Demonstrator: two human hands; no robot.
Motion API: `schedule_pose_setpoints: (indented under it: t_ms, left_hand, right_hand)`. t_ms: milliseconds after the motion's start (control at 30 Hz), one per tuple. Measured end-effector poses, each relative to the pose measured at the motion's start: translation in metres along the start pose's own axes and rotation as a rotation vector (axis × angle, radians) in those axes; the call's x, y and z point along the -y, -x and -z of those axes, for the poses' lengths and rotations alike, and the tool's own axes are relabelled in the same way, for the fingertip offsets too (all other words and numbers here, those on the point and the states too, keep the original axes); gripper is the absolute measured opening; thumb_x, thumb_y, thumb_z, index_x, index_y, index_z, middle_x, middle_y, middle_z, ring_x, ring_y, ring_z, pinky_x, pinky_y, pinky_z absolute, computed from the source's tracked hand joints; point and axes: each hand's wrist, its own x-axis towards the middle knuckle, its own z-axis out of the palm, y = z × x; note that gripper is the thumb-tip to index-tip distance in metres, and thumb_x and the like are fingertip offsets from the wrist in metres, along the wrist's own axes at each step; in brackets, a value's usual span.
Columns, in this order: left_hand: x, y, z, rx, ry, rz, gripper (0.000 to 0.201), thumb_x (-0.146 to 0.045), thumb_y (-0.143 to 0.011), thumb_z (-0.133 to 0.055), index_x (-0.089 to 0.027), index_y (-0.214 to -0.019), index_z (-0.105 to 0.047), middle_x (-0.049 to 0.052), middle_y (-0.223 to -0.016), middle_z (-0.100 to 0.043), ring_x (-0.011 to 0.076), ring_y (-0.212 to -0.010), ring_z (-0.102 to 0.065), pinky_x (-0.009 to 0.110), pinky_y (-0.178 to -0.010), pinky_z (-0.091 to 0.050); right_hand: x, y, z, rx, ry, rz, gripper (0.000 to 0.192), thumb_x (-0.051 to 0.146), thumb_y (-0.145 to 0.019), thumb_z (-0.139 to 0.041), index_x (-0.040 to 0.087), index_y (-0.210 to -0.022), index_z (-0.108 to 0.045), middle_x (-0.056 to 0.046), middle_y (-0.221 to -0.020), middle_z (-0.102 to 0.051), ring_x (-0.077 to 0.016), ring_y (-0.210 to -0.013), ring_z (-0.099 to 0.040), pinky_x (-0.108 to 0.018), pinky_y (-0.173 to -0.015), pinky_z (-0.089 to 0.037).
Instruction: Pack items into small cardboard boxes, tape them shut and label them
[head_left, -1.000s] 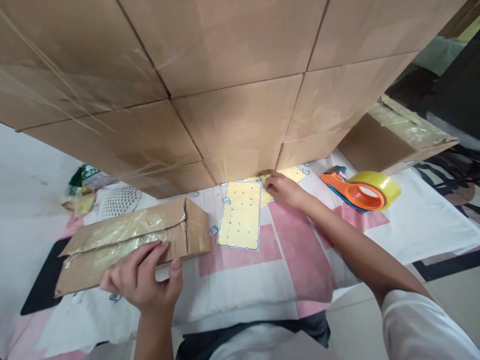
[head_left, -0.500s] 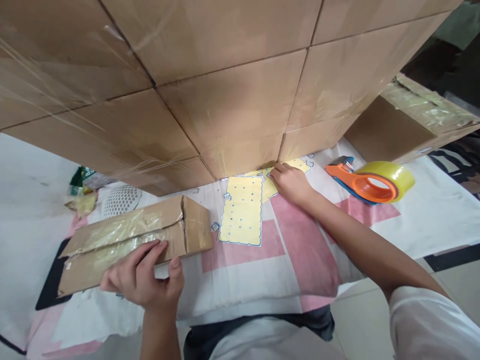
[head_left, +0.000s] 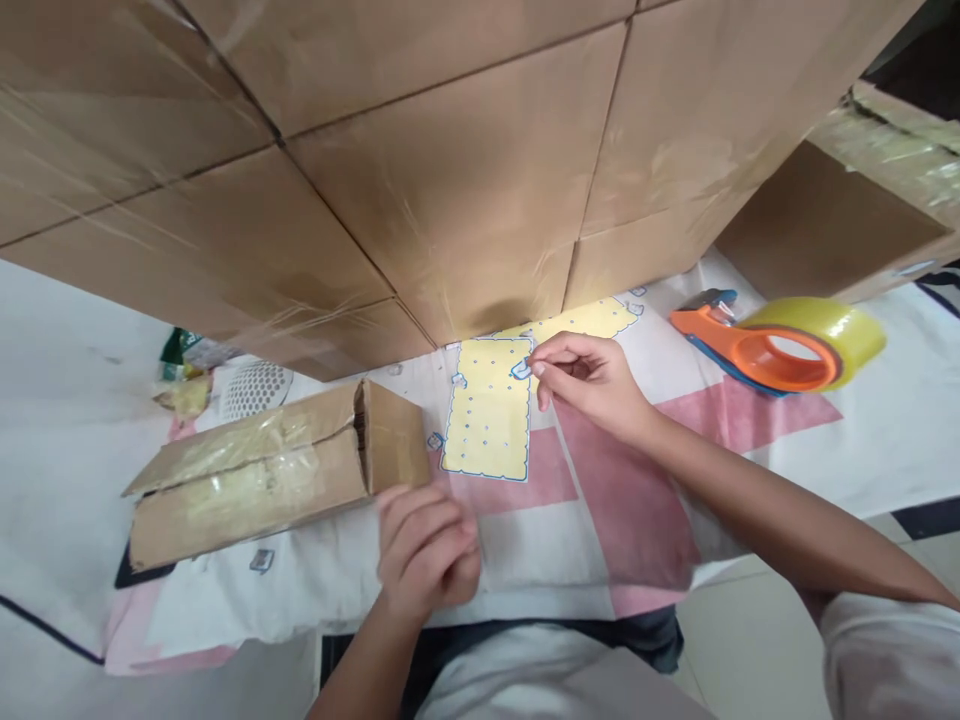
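Sticker sheet (head_left: 487, 420), yellow, lies flat on the pink-white cloth (head_left: 600, 500) at 12 o'clock from you. Your right hand (head_left: 589, 385) pinches a small sticker (head_left: 520, 371) at the sheet's top right corner. Your left hand (head_left: 427, 550) rests loosely curled, holding nothing, at 4 o'clock of the taped cardboard box (head_left: 277, 470). Tape dispenser (head_left: 780, 345) sits at 2 o'clock.

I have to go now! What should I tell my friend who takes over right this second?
Right hand: fingers pinch a small blue-edged sticker at the top right corner of the yellow sticker sheet.
Left hand: loosely curled, holding nothing, just right of the small taped cardboard box.
Tape dispenser lies to the right, untouched.
Done: one sticker picked up.
Left: sticker not yet stuck on anything; several loose stickers lie on the cloth.
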Motion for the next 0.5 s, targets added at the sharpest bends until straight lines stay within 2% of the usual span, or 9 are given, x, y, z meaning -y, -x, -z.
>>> schedule_pose_setpoints:
  t_ms: [33, 67, 167, 267, 333, 400, 500]
  left_hand:
    - [-0.003, -0.002, -0.009, 0.014, 0.087, 0.006, 0.005, -0.018, -0.089, -0.060, -0.023, -0.091, -0.063, 0.001, -0.073, -0.068, 0.0155, -0.066, -0.064, 0.031, -0.066, -0.049]
    - [-0.005, -0.005, -0.018, 0.055, 0.180, 0.078, 0.011, -0.015, -0.090, -0.059, -0.022, -0.095, -0.064, 0.001, -0.074, -0.068, 0.0142, -0.065, -0.063, 0.028, -0.063, -0.049]
    - [-0.009, -0.018, -0.038, 0.168, 0.409, 0.482, 0.018, -0.016, -0.093, -0.062, -0.023, -0.109, -0.062, -0.002, -0.074, -0.068, 0.0109, -0.061, -0.061, 0.022, -0.058, -0.049]
    - [-0.007, -0.028, -0.048, 0.121, 0.501, 0.743, 0.025, -0.024, -0.092, -0.070, -0.023, -0.114, -0.060, -0.003, -0.074, -0.067, 0.0084, -0.058, -0.058, 0.019, -0.055, -0.046]
    - [-0.004, -0.031, -0.051, 0.047, 0.481, 0.801, 0.025, -0.029, -0.089, -0.074, -0.022, -0.110, -0.061, -0.003, -0.073, -0.066, 0.0077, -0.057, -0.057, 0.018, -0.054, -0.044]
    - [-0.002, -0.030, -0.053, -0.003, 0.426, 0.827, 0.018, -0.032, -0.088, -0.075, -0.020, -0.097, -0.065, -0.003, -0.069, -0.064, 0.0074, -0.056, -0.054, 0.017, -0.054, -0.043]
    - [0.001, -0.027, -0.053, -0.018, 0.393, 0.851, 0.020, -0.035, -0.090, -0.073, -0.018, -0.083, -0.066, -0.003, -0.063, -0.060, 0.0072, -0.054, -0.050, 0.018, -0.052, -0.041]
  right_hand:
    - [0.000, 0.002, -0.001, -0.001, -0.005, 0.026, 0.014, 0.031, -0.090, -0.074, 0.019, -0.090, -0.067, 0.002, -0.073, -0.071, -0.0094, -0.050, -0.066, -0.022, -0.051, -0.052]
    - [0.000, 0.005, -0.002, 0.005, -0.005, 0.041, 0.012, 0.028, -0.090, -0.074, 0.020, -0.093, -0.067, 0.003, -0.072, -0.070, -0.0091, -0.050, -0.065, -0.023, -0.052, -0.054]
    - [0.001, 0.011, -0.008, 0.034, 0.026, 0.056, 0.017, 0.023, -0.090, -0.071, 0.021, -0.105, -0.065, 0.004, -0.072, -0.071, -0.0085, -0.050, -0.063, -0.021, -0.050, -0.052]
    - [0.003, 0.017, -0.015, 0.059, 0.119, 0.084, 0.011, 0.021, -0.090, -0.070, 0.019, -0.100, -0.067, 0.001, -0.077, -0.073, -0.0085, -0.057, -0.065, -0.019, -0.049, -0.049]
    - [0.003, 0.021, -0.020, 0.079, 0.178, 0.115, 0.004, 0.019, -0.089, -0.069, 0.018, -0.092, -0.068, -0.001, -0.079, -0.075, -0.0089, -0.062, -0.066, -0.017, -0.049, -0.047]
    - [0.001, 0.024, -0.025, 0.108, 0.187, 0.131, 0.002, 0.017, -0.088, -0.068, 0.017, -0.090, -0.068, 0.000, -0.074, -0.073, -0.0079, -0.059, -0.064, -0.017, -0.048, -0.045]
    - [-0.001, 0.026, -0.028, 0.163, 0.104, 0.065, 0.001, 0.016, -0.089, -0.066, 0.017, -0.089, -0.066, 0.003, -0.066, -0.068, -0.0062, -0.052, -0.059, -0.017, -0.046, -0.042]
